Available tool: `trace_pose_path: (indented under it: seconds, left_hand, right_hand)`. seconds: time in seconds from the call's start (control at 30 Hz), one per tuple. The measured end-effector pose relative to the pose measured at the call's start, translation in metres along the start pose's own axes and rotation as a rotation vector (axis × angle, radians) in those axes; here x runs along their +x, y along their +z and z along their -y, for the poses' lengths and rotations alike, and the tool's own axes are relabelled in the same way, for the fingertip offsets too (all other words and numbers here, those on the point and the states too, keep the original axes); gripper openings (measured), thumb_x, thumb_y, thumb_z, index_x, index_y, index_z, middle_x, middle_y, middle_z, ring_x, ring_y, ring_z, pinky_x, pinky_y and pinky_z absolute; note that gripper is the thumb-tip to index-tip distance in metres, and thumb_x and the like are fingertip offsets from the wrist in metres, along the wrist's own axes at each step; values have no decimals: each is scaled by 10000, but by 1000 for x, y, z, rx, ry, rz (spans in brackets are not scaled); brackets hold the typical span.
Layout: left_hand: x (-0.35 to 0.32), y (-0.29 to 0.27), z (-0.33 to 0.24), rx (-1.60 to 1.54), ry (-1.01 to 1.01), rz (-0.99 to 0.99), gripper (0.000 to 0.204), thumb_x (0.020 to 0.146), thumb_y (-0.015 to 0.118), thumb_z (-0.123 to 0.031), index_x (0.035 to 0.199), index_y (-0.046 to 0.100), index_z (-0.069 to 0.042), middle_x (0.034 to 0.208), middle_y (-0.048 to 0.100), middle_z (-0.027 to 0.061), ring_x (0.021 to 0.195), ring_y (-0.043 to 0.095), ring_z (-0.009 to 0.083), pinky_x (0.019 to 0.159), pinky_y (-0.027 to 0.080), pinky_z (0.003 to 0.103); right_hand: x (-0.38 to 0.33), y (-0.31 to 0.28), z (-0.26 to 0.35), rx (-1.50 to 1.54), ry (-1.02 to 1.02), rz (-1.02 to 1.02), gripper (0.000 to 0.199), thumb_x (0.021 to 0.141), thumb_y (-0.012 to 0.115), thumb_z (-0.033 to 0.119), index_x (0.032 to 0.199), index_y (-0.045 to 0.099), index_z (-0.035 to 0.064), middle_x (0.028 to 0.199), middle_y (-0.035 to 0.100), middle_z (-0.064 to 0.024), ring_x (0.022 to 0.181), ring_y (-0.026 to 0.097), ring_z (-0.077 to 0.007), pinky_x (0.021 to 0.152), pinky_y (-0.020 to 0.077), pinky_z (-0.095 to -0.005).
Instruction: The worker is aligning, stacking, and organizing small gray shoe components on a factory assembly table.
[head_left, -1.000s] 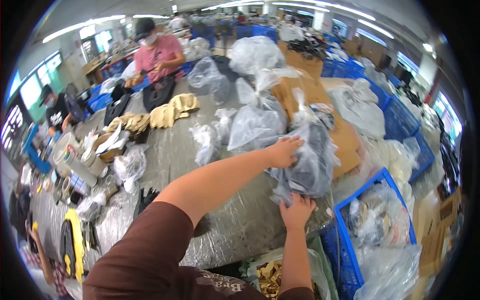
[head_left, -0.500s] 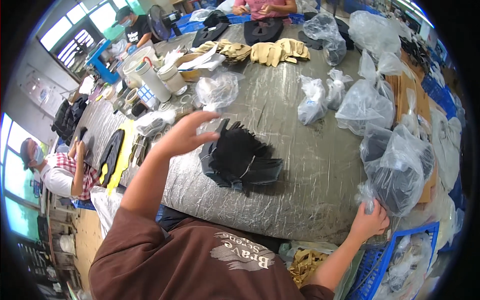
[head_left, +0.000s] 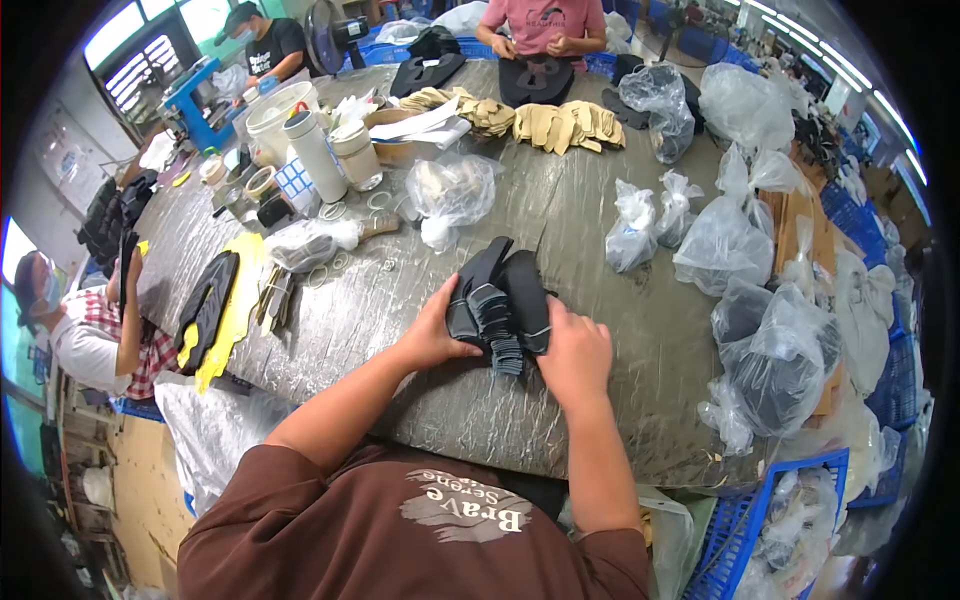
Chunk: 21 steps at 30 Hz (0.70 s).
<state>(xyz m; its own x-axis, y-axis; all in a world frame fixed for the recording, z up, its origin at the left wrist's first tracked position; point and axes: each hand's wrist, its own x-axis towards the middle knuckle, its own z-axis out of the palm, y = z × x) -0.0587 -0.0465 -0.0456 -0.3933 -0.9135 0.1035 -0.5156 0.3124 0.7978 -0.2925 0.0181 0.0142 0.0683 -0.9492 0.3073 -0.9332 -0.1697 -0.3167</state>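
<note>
Together, the left hand (head_left: 432,335) and the right hand (head_left: 573,352) were clamped on a stack (head_left: 499,302) of dark flat pieces, one on each side. It lay on the table (head_left: 590,250), near the front edge, with clear bags (head_left: 720,240) toward the right edge.

Both hands now close on the stack of dark cut pieces (head_left: 500,305); half a second ago the right hand (head_left: 573,355) held a clear bag.
</note>
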Motion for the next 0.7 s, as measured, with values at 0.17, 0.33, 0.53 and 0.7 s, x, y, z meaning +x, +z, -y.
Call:
trace_pose_path:
  seconds: [0.17, 0.33, 0.53, 0.7]
  left_hand:
    - [61, 16, 2, -12, 95, -26, 1176, 514, 890, -221, 1426, 184, 7, 1381, 339, 264, 1300, 322, 392, 1093, 277, 393]
    - [111, 41, -31, 192, 187, -448, 1017, 595, 852, -266, 1391, 279, 3, 1374, 339, 269, 1264, 358, 399, 1064, 307, 433]
    - [34, 27, -64, 128, 548, 372, 950, 614, 828, -300, 1371, 336, -5, 1423, 324, 197, 1302, 311, 381, 1072, 295, 430]
    - [19, 28, -64, 8, 530, 347, 1039, 535, 861, -229, 1388, 307, -17, 1432, 312, 188, 1308, 302, 385, 1094, 263, 461]
  right_hand:
    - [-23, -7, -26, 1113, 561, -225, 518, 667, 776, 49, 1130, 549, 7, 1006, 653, -88, 900, 623, -196, 814, 484, -322]
    - [-63, 10, 16, 1685, 625, -632, 471, 833, 556, -60, 1279, 422, 5, 1236, 525, -113, 1100, 538, -216, 973, 424, -379]
    - [-97, -19, 33, 1312, 825, 468, 262, 868, 594, 29, 1127, 552, 9, 1178, 571, -100, 1057, 559, -184, 862, 479, -362]
    - [-61, -50, 15, 171, 251, 40, 951, 560, 850, 204, 1362, 366, 38, 1352, 419, -195, 1267, 405, -326, 1029, 326, -488]
